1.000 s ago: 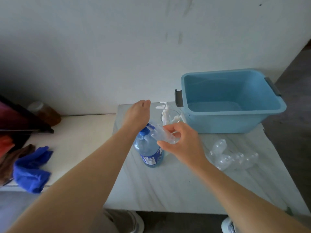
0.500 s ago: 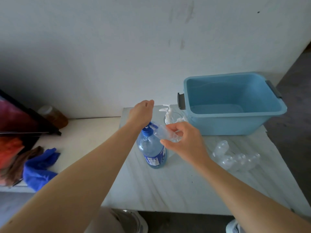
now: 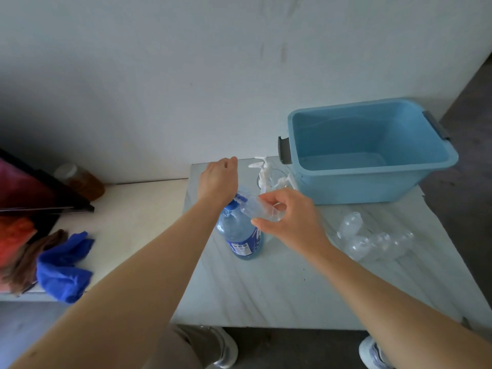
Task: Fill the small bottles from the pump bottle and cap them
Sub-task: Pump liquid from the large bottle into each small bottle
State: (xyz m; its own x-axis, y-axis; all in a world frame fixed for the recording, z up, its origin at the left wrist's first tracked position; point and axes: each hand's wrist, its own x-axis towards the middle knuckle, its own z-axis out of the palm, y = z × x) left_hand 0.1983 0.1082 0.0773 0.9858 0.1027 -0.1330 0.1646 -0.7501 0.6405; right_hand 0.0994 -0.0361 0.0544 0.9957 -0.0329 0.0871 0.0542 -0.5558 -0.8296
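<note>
Pump bottle (image 3: pixel 241 235) stood at table (image 3: pixel 266 288) centre | left hand (image 3: pixel 219 179) laid over pump head, finger grip cannot be told | small bottle (image 3: pixel 255 207) pinched tilted by right hand (image 3: pixel 290 217), mouth at nozzle | spare bottles (image 3: pixel 372 238) heaped at 3 o'clock.

On my feed the pump bottle (image 3: pixel 241 235) is see-through blue with a darker blue pump head and a blue-and-white label. The small bottle (image 3: pixel 257 209) and the heap of spare bottles (image 3: pixel 372 241) are colourless and clear. The tub (image 3: pixel 372 182) reads light blue with grey handles, and the table (image 3: pixel 279 288) is pale grey-white with faint marble-like streaks. I also make out white pump caps (image 3: pixel 262 169), a royal-blue cloth (image 3: pixel 64 267) and an amber jar (image 3: pixel 82 179) with a whitish lid.
</note>
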